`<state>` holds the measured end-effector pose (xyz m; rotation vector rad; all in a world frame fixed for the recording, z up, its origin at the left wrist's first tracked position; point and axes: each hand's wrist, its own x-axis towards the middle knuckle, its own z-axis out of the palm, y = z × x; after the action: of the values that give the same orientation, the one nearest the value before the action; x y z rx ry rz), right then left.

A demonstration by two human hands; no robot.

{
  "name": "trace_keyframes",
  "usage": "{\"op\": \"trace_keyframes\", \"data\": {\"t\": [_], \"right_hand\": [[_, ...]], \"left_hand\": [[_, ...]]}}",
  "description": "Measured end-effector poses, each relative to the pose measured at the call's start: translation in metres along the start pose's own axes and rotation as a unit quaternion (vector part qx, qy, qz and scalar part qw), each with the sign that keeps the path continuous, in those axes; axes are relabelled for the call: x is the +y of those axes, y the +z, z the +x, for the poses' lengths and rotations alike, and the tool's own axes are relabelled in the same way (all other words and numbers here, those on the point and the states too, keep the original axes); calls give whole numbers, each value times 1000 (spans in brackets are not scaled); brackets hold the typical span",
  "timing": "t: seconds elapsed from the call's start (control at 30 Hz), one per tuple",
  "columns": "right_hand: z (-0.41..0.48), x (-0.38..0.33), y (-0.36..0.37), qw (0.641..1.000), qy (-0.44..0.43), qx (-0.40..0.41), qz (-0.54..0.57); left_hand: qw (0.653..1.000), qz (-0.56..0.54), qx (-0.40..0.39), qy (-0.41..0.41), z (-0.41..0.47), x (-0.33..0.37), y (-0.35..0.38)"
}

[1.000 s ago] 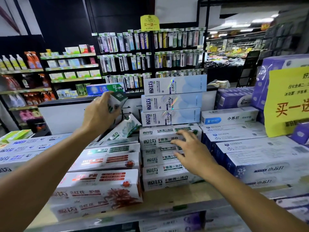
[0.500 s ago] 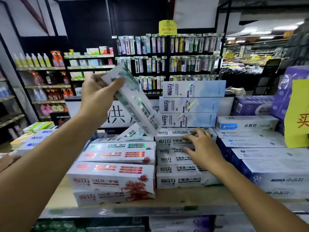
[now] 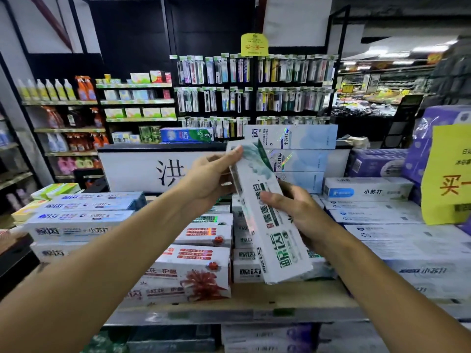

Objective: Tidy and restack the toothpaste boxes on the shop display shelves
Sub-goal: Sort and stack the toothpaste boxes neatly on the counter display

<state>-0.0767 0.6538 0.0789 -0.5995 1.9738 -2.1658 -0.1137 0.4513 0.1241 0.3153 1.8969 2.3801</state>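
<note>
While both hands grasp it, a green-and-white toothpaste box [image 3: 276, 240] hangs tilted above the stacked boxes [image 3: 246, 256] on the near shelf [image 3: 254, 298]. The left hand [image 3: 210, 179] grips its far, upper end; the right hand [image 3: 300, 212] holds its middle from the right side. Red-flowered boxes [image 3: 193, 273] lie stacked just left.

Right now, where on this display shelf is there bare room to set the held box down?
One bare patch shows: the wooden strip along the shelf's front edge, bordered by the red-flower boxes, the white-green stack and the right-hand blue-white boxes. Behind it the stacks are packed tight. The left hand and right hand hold the tilted box.
</note>
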Motion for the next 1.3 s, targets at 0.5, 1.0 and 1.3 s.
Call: {"op": "trace_keyframes", "data": {"t": [0.5,1.0,1.3], "right_hand": [[-17,-4,-16,959,-65,256,104],[-49,-27,-58,754,-197,192,-597],[-47,-29,-26,720,-130,73,-678]], "left_hand": [[972,182,-145,-34,-45,-23,7],[953,289,-86,-11,-37,-15,-6],[939,326,-107,4,-39,-17,-3]]}}
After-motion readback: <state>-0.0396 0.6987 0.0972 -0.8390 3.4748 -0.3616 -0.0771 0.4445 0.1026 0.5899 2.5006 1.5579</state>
